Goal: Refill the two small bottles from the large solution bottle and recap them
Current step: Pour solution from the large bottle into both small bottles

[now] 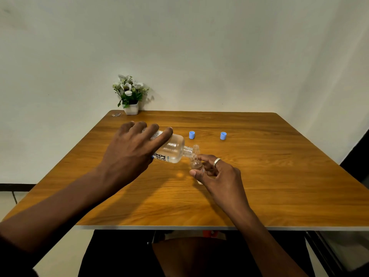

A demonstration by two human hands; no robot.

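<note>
From my remote seat: the left hand reaches in from the lower left, palm down, its fingers spread and curled over the big bottle, grasping it above the desk. The bottle lies almost level, long axis running left to right, open neck aimed right and slightly down. The right hand comes from the lower right, wearing a ring; thumb and fingertips pinch a small bottle near mid-desk. That bottle is tilted, its mouth up and left, meeting the big bottle's neck. A second small bottle stands uncapped just behind the neck. Two blue caps sit further back, apart from each other. A flower pot occupies the far left corner.
</note>
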